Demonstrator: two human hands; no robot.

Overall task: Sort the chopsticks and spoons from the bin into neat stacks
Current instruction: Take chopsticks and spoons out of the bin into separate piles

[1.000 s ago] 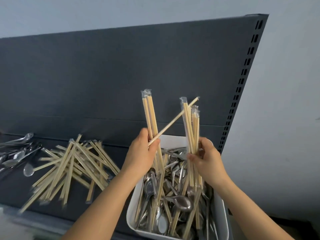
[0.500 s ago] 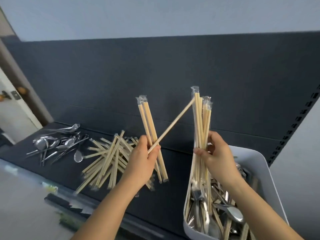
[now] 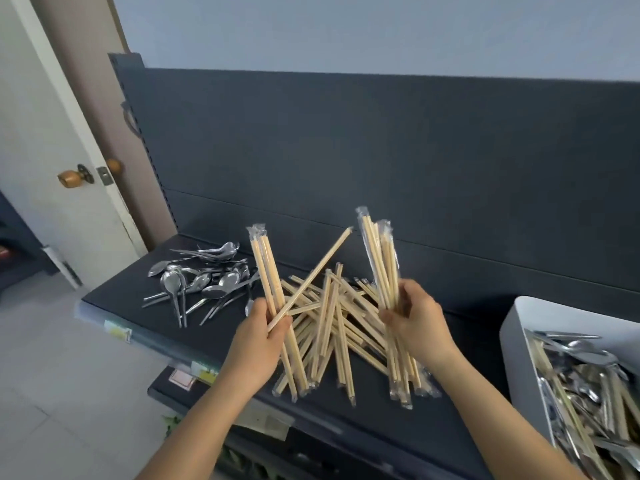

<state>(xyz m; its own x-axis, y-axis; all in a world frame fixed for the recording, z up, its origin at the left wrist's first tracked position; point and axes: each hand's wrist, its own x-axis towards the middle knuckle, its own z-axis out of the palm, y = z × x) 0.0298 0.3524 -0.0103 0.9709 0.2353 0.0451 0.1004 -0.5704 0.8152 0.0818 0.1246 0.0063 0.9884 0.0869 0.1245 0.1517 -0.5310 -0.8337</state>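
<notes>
In the head view, both hands have swung from over the bin (image 3: 519, 327) at the right edge of the shelf (image 3: 117, 296) to above the chopstick pile (image 3: 332, 317) mid-shelf. The left hand (image 3: 258, 336) grips a wrapped pair (image 3: 265, 268) plus one bare stick (image 3: 318, 268), the right hand (image 3: 415, 323) a wrapped bundle (image 3: 381, 258), likely ready to lay down.
</notes>
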